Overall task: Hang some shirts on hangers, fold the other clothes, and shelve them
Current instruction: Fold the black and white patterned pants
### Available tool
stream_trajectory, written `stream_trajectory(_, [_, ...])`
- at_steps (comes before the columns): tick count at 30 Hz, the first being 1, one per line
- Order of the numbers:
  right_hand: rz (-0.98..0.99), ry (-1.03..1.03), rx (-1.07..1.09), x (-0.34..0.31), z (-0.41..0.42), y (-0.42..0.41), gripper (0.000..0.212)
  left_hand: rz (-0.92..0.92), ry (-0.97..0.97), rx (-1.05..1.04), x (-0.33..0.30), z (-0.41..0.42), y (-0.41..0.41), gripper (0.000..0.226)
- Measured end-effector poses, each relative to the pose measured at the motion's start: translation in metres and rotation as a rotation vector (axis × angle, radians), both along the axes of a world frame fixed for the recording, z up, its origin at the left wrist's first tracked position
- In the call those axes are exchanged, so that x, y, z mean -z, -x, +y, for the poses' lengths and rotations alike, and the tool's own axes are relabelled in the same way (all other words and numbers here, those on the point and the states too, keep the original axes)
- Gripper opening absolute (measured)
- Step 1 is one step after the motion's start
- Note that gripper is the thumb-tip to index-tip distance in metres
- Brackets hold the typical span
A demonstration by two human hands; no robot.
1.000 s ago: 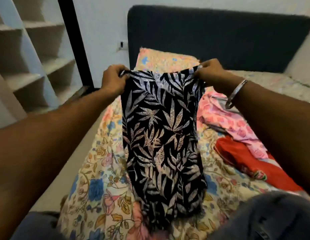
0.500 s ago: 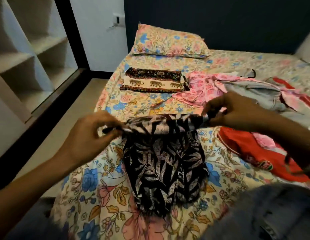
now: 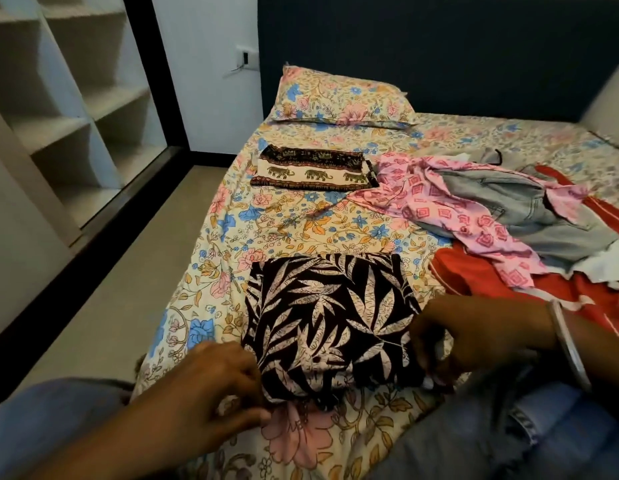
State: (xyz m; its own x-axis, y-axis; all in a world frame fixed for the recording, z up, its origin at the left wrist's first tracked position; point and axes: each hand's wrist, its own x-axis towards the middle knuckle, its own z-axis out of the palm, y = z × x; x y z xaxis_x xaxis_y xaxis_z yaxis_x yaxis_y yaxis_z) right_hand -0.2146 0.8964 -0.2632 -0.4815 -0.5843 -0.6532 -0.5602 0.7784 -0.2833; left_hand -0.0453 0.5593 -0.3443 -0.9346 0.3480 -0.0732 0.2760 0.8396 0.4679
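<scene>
A black garment with a white leaf print (image 3: 328,317) lies folded over on the floral bedsheet (image 3: 276,223) close in front of me. My left hand (image 3: 211,389) pinches its near left corner. My right hand (image 3: 474,337), with a bangle on the wrist, pinches its near right corner. Farther up the bed lies a folded elephant-print cloth (image 3: 311,169). A loose pile lies to the right: a pink patterned garment (image 3: 450,206), grey jeans (image 3: 529,209) and a red garment (image 3: 481,278).
A floral pillow (image 3: 339,98) rests against the dark headboard (image 3: 439,53). Open white wardrobe shelves (image 3: 69,109) stand to the left, across a strip of floor (image 3: 103,289). My knees in blue jeans (image 3: 508,438) are at the bed's near edge.
Both hands brought the leaf-print garment down from held up high and folded its top edge toward me; it now lies doubled on the bed. My view dropped from the headboard to the bed.
</scene>
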Motion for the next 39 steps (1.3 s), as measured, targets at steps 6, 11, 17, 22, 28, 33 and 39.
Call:
stream_trajectory(6, [-0.027,0.349,0.774,0.018,-0.004,0.033,0.046,-0.136,-0.027,-0.513,-0.007,0.012,0.046,0.106])
stream_trajectory(11, [-0.24,0.397,1.016,0.025,-0.025,0.035,0.073,-0.371,-0.672,-0.697,-0.01,0.044,0.073,0.106])
stream_trajectory(17, [-0.296,0.491,1.042,0.049,-0.044,0.04,0.081,-0.495,-0.858,-0.899,0.009,0.031,0.093,0.072])
stream_trajectory(22, [-0.333,0.58,1.027,0.042,-0.043,0.028,0.049,-0.089,-0.334,-0.713,0.022,0.036,0.081,0.092])
stream_trajectory(28, [-0.307,0.658,0.996,0.041,-0.049,0.027,0.071,0.418,-0.322,-0.498,0.031,0.022,0.074,0.071])
stream_trajectory(33, [-0.294,0.872,0.96,0.003,-0.051,0.031,0.053,0.226,-0.603,-0.542,0.02,0.032,0.089,0.102])
stream_trajectory(39, [-0.345,1.074,0.831,-0.07,-0.062,0.036,0.02,-0.374,-1.249,-0.565,-0.034,0.047,0.125,0.091])
